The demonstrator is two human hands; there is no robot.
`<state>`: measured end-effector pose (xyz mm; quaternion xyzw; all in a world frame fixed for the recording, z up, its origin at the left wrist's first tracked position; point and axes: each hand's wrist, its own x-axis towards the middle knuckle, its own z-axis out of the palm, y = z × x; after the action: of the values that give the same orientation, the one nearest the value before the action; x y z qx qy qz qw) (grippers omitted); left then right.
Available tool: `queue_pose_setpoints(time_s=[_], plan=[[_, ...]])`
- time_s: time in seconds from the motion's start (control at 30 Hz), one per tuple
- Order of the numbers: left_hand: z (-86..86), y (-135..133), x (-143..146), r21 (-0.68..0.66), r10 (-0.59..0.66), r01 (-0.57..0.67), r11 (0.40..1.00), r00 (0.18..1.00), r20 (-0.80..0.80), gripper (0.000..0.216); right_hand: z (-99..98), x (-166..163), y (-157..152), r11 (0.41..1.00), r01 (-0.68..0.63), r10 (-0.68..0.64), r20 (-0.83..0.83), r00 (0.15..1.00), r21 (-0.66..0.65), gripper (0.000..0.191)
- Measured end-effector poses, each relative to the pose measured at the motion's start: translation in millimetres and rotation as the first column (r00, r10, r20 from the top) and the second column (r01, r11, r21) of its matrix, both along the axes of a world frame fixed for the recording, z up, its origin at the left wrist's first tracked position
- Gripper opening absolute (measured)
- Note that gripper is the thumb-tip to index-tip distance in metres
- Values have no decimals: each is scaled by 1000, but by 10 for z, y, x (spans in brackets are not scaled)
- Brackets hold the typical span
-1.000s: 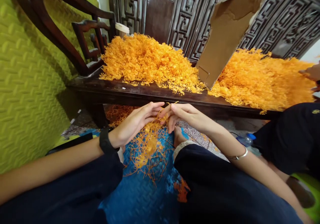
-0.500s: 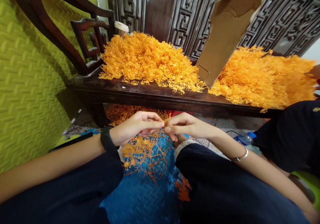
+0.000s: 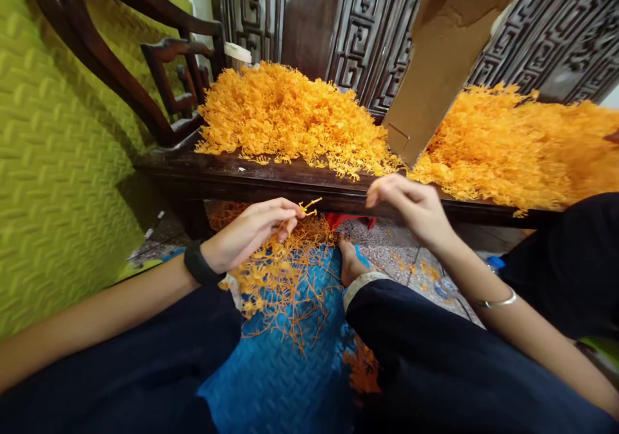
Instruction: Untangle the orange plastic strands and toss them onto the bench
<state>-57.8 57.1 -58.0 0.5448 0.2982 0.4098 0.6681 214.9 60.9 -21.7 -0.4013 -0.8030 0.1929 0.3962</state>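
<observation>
My left hand [image 3: 261, 227] pinches a small orange plastic piece with thin branching prongs [image 3: 309, 208], which stick out past the fingertips toward the right. Apart from it, my right hand [image 3: 409, 205] is raised by the bench's front edge. Its fingers are curled closed and slightly blurred; whatever they hold, if anything, is hidden. Below my left hand, a tangle of thin orange plastic strands and pieces [image 3: 290, 279] lies over the blue mat [image 3: 271, 369]. A large heap of small orange plastic pieces [image 3: 294, 111] rests on the dark wooden bench [image 3: 290, 182] beyond my hands.
An upright cardboard sheet [image 3: 435, 66] parts the first heap from a second orange heap [image 3: 522, 150]. At the right edge sits another person in dark clothing [image 3: 541, 260]. A bottle with a blue cap [image 3: 495, 264] and a red object [image 3: 348, 220] are low down near the bench.
My hands were together at the orange piece. My right hand has moved away, up and to the right, while my left hand has shifted slightly left and up, keeping the piece.
</observation>
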Motion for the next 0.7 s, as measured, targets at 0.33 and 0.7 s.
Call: queue_pose_setpoints(time_s=[0.33, 0.7], plan=[[-9, 5, 100, 19, 95, -98, 995, 989, 114, 10, -80, 622, 1216, 852, 477, -522, 279, 806, 216, 43], [8, 18, 82, 211, 122, -124, 970, 992, 23, 17, -343, 160, 1125, 964, 210, -265, 496, 827, 166, 78]])
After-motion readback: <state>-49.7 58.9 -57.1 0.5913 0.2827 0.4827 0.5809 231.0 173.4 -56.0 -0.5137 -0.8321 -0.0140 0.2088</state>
